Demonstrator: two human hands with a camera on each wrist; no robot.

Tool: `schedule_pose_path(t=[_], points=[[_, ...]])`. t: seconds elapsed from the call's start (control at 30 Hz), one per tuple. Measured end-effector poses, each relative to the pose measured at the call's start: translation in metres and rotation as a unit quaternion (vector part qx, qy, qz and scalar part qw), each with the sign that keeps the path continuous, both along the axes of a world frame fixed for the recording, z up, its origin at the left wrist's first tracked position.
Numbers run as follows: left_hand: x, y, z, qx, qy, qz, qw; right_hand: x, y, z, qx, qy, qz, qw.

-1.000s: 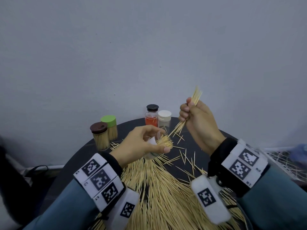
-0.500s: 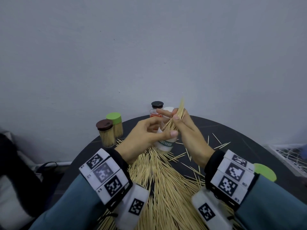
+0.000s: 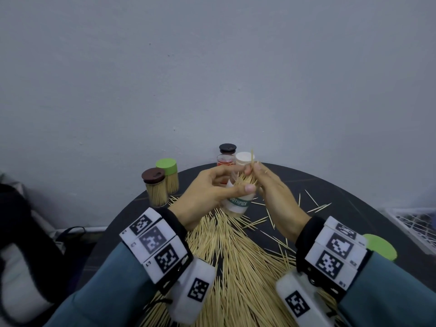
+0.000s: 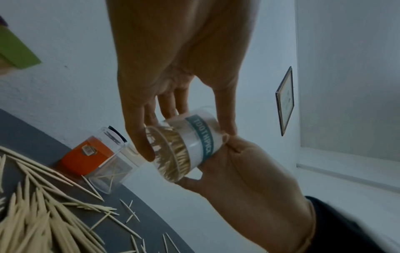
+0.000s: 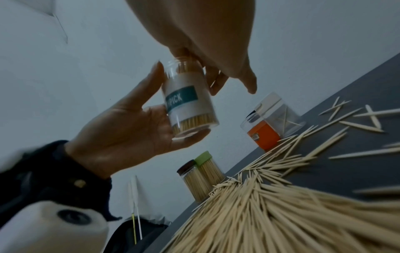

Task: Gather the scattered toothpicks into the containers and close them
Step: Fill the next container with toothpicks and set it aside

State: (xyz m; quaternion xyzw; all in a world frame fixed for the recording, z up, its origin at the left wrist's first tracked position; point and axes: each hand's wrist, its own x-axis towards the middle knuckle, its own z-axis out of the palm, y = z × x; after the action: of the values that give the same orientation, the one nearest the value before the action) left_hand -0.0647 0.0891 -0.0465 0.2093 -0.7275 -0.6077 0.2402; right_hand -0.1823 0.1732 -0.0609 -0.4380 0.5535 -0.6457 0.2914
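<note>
Left hand (image 3: 207, 192) grips the labelled toothpick jar (image 3: 237, 204), tilted above the dark surface (image 3: 330, 197). Right hand (image 3: 276, 197) pinches a bundle of toothpicks (image 3: 247, 179) at the jar's mouth, fingers clamped on them; loose toothpicks (image 3: 236, 267) heaped below.

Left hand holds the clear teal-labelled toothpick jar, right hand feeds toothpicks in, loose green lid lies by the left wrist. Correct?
Not quite: the loose green lid lies by the right wrist, per the head view. The left hand does hold the clear teal-labelled toothpick jar; the right hand feeds toothpicks in.
</note>
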Motion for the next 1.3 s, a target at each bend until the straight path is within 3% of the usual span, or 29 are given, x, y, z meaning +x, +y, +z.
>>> schedule_pose_path(t=[0.77, 1.07, 1.3], points=[[0.0, -0.001, -0.005, -0.06, -0.033, -0.047, 0.997, -0.005, 0.002, 0.003, -0.021, 0.01, -0.04, 0.999], [0.003, -0.007, -0.003, -0.028, -0.015, -0.023, 0.999, -0.002, 0.0, -0.007, -0.021, -0.011, 0.031, 0.999], [0.003, -0.006, -0.002, -0.036, -0.01, -0.026, 0.999, -0.004, -0.003, -0.016, 0.039, -0.029, 0.03, 0.998]])
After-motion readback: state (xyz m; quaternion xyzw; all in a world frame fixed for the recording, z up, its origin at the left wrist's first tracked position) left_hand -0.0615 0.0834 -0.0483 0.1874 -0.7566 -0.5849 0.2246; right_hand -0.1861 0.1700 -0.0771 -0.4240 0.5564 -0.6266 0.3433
